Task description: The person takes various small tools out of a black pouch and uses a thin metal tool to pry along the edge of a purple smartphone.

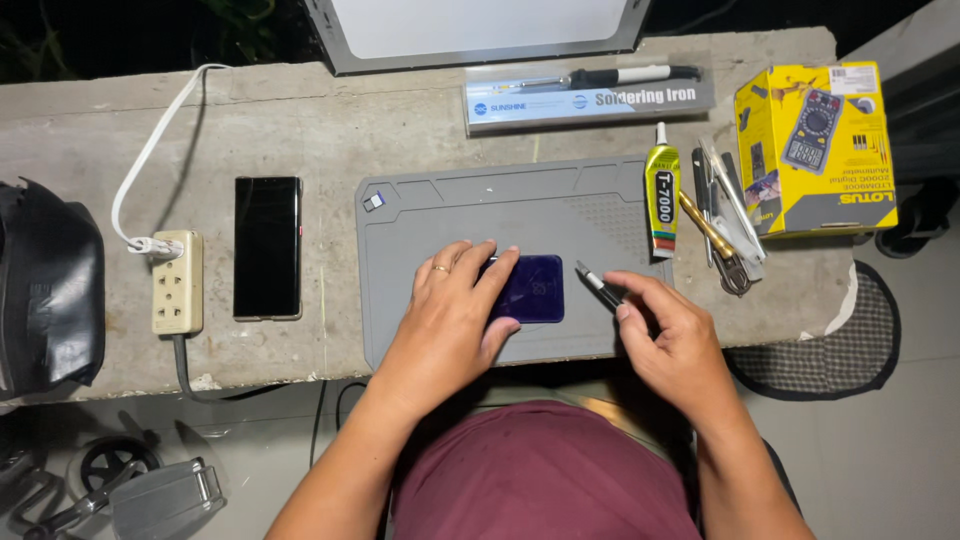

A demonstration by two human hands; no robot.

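My left hand [450,310] lies flat over a dark blue phone [530,288] on the grey work mat [480,215], fingers pressing its left part. My right hand [665,335] pinches a thin tool with a black and silver tip [595,280], which points toward the phone's right edge without touching it.
A black phone [267,247] lies left of the mat, beside a beige power strip [176,282]. A glue tube [661,190], several hand tools [725,220], a yellow meter box [815,145] and a boxed soldering iron [590,95] sit right and behind. A black bag [45,285] rests far left.
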